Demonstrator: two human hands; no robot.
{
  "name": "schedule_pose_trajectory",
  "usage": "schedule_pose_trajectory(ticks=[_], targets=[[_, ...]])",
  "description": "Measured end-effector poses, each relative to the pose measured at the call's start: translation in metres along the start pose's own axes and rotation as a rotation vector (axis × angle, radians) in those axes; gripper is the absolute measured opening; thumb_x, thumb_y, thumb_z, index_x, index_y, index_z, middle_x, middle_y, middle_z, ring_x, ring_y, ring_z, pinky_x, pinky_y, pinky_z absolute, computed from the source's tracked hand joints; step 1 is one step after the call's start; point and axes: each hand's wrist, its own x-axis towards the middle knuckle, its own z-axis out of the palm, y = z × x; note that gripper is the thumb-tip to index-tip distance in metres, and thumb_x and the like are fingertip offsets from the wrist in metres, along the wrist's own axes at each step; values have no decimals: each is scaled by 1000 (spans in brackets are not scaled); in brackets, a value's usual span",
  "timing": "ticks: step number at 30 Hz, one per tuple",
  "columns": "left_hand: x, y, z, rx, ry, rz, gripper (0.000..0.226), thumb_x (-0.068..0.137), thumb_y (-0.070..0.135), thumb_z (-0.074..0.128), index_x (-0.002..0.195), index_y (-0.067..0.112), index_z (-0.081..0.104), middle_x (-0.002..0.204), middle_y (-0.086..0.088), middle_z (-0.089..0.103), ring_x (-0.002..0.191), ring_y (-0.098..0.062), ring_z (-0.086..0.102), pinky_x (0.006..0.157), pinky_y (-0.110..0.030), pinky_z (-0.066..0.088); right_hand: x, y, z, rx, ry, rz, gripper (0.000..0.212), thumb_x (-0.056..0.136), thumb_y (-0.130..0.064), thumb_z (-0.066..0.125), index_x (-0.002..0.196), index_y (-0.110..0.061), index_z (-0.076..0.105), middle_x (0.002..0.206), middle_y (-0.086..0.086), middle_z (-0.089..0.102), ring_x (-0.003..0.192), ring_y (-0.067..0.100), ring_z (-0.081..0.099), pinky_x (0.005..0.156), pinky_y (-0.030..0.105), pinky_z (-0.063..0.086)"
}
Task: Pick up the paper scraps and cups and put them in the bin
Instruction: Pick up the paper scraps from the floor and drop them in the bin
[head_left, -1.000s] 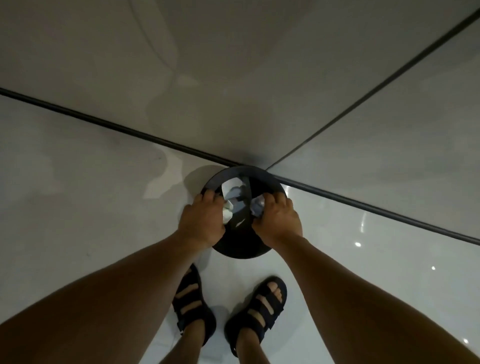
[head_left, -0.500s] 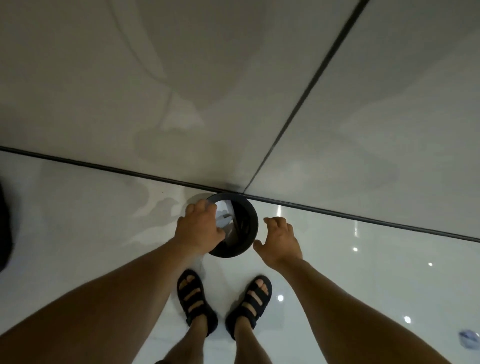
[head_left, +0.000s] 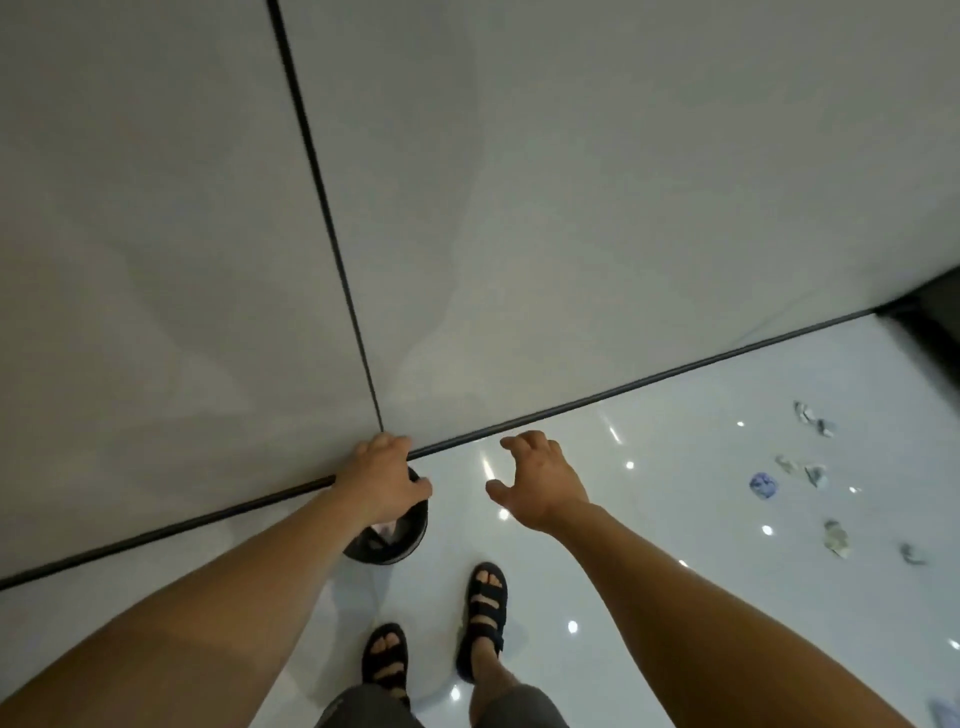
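Rightward of both hands, the remaining litter lies on the glossy floor (head_left: 649, 597): several crumpled scraps (head_left: 837, 538), scattered in a loose band that runs from far to near, and among them a blue-patterned cup (head_left: 764, 486) lying beside a pair of the scraps. All of it is well apart from the bin (head_left: 395, 545), a dark round container standing at the foot of the wall (head_left: 571, 208), just ahead and left of the person's sandals (head_left: 485, 608); pale paper shows inside its mouth, so part of the task appears done. The left hand (head_left: 382, 486) lies over the far side of the bin's rim, fingers bent downward; whether it grips the rim or only hovers above it cannot be told from this view. The right hand (head_left: 540, 483) is held out in the air, apart from the bin, fingers spread and loosely curved, holding nothing. The deciding relation is lateral: the litter lies to the right of the person and the bin to the left, so the right hand is the nearer one to the scraps and cup. Judged from this layout, the coming move is a turn and step to the right, followed by a carry back leftward to the bin.
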Motion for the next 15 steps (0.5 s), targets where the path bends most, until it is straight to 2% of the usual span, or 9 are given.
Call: schedule_pose_trajectory(ticks=[7, 15], targets=[[-48, 89, -38, 124, -60, 219, 80, 84, 54, 55, 149, 21, 24, 152, -6, 27, 138, -28, 26, 112, -38, 30, -126, 65, -35, 91, 104, 303, 68, 89, -48, 56, 147, -19, 34, 151, 2, 29, 137, 23, 28, 106, 38, 39], [-109, 255, -16, 327, -63, 521, 74, 86, 51, 55, 147, 20, 28, 150, -7, 29, 137, -28, 27, 110, -39, 31, -244, 157, -65, 229, 263, 524, 69, 88, -48, 58, 147, -19, 36, 150, 4, 31, 137, 25, 29, 107, 39, 38]])
